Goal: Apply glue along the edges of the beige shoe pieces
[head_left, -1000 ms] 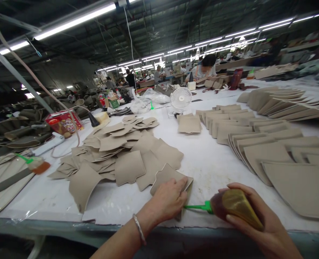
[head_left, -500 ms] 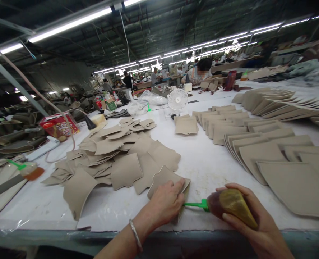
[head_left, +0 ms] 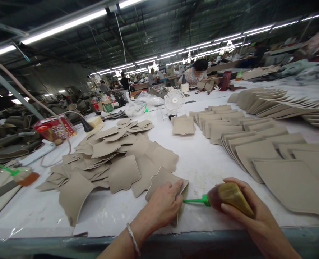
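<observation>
My left hand (head_left: 163, 205) lies with curled fingers on a beige cut piece (head_left: 162, 180) at the near edge of the white table (head_left: 202, 162), pressing it down. My right hand (head_left: 252, 219) is wrapped round a yellow-brown squeeze bottle (head_left: 231, 196). Its green nozzle (head_left: 195, 200) points left and touches the right edge of the piece beside my left fingertips. A loose heap of the same beige pieces (head_left: 113, 154) spreads out behind and left of my left hand.
Rows of overlapped beige panels (head_left: 256, 140) cover the right side of the table. A small stack (head_left: 183, 126) and a white fan (head_left: 174, 100) stand mid-table. A second bottle (head_left: 22, 176) and a red box (head_left: 54, 127) lie at left. People work at far tables.
The view has drifted slightly, and both hands stay on the piece and the bottle. The nozzle tip sits a little higher along the piece's right edge.
</observation>
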Available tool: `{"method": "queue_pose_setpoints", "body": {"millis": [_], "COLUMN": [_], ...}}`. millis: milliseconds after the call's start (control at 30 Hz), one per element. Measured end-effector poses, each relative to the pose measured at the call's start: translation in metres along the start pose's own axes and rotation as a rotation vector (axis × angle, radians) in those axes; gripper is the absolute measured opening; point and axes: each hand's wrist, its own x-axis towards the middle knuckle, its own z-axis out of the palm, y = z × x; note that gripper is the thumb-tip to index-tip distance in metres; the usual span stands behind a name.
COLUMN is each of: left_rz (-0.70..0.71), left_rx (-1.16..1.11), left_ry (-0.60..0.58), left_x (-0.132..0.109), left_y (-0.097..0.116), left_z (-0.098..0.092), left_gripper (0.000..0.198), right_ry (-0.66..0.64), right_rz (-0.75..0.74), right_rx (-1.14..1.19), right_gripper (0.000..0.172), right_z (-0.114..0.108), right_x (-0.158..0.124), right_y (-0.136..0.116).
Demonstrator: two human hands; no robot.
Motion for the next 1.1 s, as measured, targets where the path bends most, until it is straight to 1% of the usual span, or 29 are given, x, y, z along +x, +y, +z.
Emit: {"method": "queue_pose_setpoints", "body": {"millis": [67,233,333,400,433,500,567,700,833,933,1000,1100], "left_rz": [0.006,-0.012,-0.011,-0.012,-0.013,-0.014,-0.016,-0.018,-0.014,-0.010,-0.012,-0.012], "left_rx": [-0.003,0.008,0.012,0.010,0.006,-0.005,-0.010,-0.013,-0.018,-0.020,-0.010,0.010], "left_ry": [0.002,-0.001,-0.012,-0.019,-0.020,-0.021,-0.018,-0.024,-0.030,-0.024,-0.023,-0.024], "left_x": [0.000,0.000,0.000,0.000,0.000,0.000,0.000,0.000,0.001,0.001,0.001,0.001], "left_y": [-0.001,0.000,0.002,0.003,0.003,0.003,0.003,0.002,0.002,0.003,0.003,0.003], "left_z": [0.001,0.000,-0.003,-0.004,-0.004,-0.004,-0.004,-0.004,-0.005,-0.005,-0.005,-0.006], "left_gripper": [0.056,0.056,0.056,0.056,0.056,0.056,0.056,0.055,0.056,0.056,0.056,0.055], "right_ry": [0.021,-0.044,0.005,0.026,0.022,-0.033,-0.055,0.033,0.069,0.098,0.073,-0.020], "right_rz": [0.008,0.014,-0.021,-0.042,-0.044,-0.055,-0.079,-0.121,-0.145,-0.147,-0.133,-0.078], "right_rx": [0.001,0.060,-0.015,-0.025,-0.008,0.031,0.017,-0.086,-0.107,-0.111,-0.092,-0.024], "right_gripper": [0.054,0.053,0.054,0.054,0.053,0.052,0.050,0.053,0.052,0.051,0.051,0.050], "right_z": [0.000,-0.002,-0.006,-0.008,-0.008,-0.008,-0.009,-0.013,-0.013,-0.012,-0.011,-0.010], "right_x": [0.000,-0.003,0.001,0.004,0.005,0.005,0.007,0.016,0.023,0.023,0.021,0.019], "right_y": [0.001,-0.003,-0.003,-0.004,-0.004,-0.005,-0.005,-0.005,-0.007,-0.007,-0.004,-0.002]}}
